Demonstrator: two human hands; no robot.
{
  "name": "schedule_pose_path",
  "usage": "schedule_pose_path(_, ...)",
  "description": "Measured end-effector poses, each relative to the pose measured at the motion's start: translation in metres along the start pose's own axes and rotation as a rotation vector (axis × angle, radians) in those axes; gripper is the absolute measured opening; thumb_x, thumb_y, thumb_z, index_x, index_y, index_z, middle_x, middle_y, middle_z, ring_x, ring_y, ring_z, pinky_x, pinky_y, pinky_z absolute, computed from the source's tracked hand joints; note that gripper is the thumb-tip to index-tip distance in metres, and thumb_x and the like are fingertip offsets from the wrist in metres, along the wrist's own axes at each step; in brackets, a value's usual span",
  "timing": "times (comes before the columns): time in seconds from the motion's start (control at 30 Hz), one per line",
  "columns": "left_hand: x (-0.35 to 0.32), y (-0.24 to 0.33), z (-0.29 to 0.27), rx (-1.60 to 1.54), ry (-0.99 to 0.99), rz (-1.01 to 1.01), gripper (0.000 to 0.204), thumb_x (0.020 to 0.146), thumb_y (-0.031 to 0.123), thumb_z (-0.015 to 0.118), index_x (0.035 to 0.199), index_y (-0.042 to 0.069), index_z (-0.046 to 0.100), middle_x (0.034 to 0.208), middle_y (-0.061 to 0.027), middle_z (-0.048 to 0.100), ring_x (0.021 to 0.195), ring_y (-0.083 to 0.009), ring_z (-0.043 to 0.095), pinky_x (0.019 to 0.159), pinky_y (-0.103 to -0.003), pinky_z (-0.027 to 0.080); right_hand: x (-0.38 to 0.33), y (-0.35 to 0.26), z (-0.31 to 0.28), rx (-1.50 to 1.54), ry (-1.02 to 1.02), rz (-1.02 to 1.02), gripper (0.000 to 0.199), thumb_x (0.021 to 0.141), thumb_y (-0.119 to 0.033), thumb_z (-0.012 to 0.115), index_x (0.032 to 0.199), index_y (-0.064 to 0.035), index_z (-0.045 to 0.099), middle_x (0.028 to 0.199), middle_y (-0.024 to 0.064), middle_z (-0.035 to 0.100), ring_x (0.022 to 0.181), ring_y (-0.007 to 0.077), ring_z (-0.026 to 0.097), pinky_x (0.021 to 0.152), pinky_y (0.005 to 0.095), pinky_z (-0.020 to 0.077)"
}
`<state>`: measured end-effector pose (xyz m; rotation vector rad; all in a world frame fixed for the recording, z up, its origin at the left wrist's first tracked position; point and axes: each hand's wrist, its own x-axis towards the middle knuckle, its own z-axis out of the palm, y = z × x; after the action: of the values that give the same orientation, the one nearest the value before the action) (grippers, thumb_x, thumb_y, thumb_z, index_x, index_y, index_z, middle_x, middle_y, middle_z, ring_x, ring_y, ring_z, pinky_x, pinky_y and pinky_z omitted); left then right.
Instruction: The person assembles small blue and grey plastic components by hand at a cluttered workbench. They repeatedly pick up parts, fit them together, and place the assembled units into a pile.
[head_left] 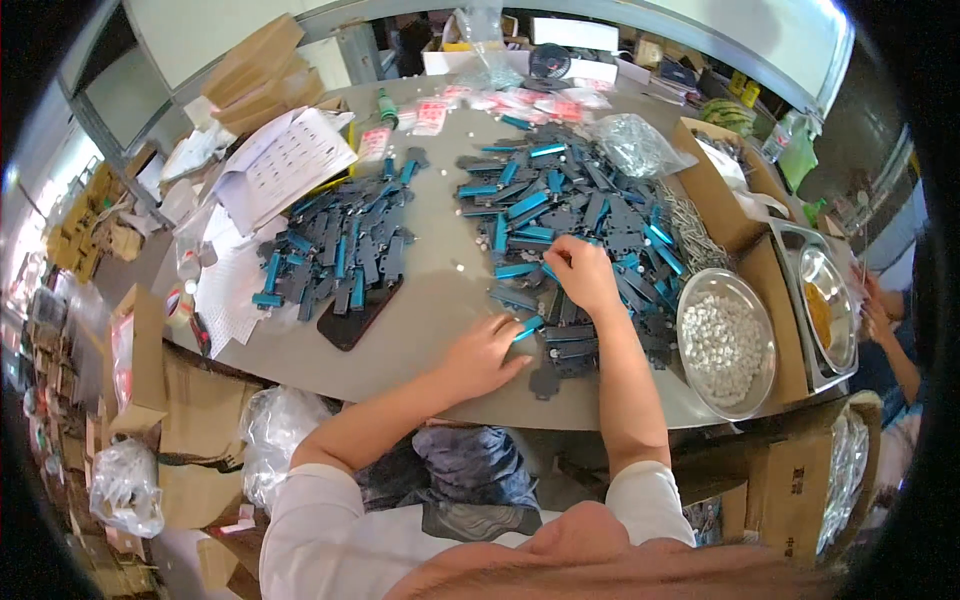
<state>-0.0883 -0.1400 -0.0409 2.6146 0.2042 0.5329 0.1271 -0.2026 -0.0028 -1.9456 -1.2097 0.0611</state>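
— What's in the containers?

— From my head view, the round steel bowl (727, 343) at right holds small white caps; the cardboard box (712, 190) behind it, I can't tell.

— Your hands?

— My left hand (484, 357) pinches a blue-and-grey part (528, 327) on the counter (437, 290). My right hand (583, 274) grips into the near right pile of parts (570, 215).

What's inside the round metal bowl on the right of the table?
The metal bowl holds a layer of small white round pieces. Whatever lies beneath them is covered.
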Motion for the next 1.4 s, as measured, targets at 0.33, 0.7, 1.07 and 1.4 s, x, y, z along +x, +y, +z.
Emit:
schedule_pose_path(0.33, 0.013, -0.048, -0.046, -0.278, -0.263, -0.192, 0.028, 0.082, 0.007, 0.063, 0.109, 0.002, 0.057, 0.097, -0.0147, 0.064, 0.079, -0.0296, 0.063, 0.072, -0.037, 0.05, -0.019, -0.016, 0.02, -0.108, -0.327, -0.288, 0.012, 0.072, -0.013, 0.065, 0.083, -0.0089, 0.063, 0.081, 0.0114, 0.066, 0.077, 0.032, 0.063, 0.066, 0.0422, 0.0506)
schedule_pose_path(0.7, 0.063, -0.094, -0.061, -1.513, 0.085, -0.482, 0.025, 0.088, 0.007, 0.058, 0.112, 0.005, 0.055, 0.098, -0.0047, 0.06, 0.09, -0.0156, 0.06, 0.079, -0.034, 0.052, -0.021, -0.027, 0.029, -0.034, -0.419, -0.314, 0.018, 0.068, -0.004, 0.059, 0.086, -0.0068, 0.062, 0.079, 0.0133, 0.065, 0.077, 0.0338, 0.063, 0.066, 0.0431, 0.0499)
schedule_pose_path(1.07, 0.068, -0.089, -0.01, -1.25, 0.257, -0.578, 0.044, 0.086, 0.011, 0.063, 0.124, 0.011, 0.042, 0.104, -0.0062, 0.06, 0.095, -0.0167, 0.059, 0.077, -0.034, 0.051, -0.022, -0.019, 0.032, -0.344, -0.408, -0.467, 0.029, 0.066, -0.005, 0.065, 0.095, -0.0095, 0.068, 0.1, 0.004, 0.066, 0.094, 0.0244, 0.059, 0.084, 0.0373, 0.0471)
schedule_pose_path(1.4, 0.068, -0.102, 0.003, -1.172, 0.293, -0.414, 0.041, 0.09, 0.006, 0.056, 0.127, 0.008, 0.04, 0.108, -0.0093, 0.063, 0.092, -0.0155, 0.06, 0.075, -0.032, 0.05, -0.008, -0.026, 0.04, -0.338, -0.002, -0.524, 0.019, 0.07, -0.001, 0.059, 0.087, -0.0096, 0.06, 0.077, 0.0093, 0.064, 0.075, 0.0263, 0.063, 0.064, 0.0369, 0.0492)
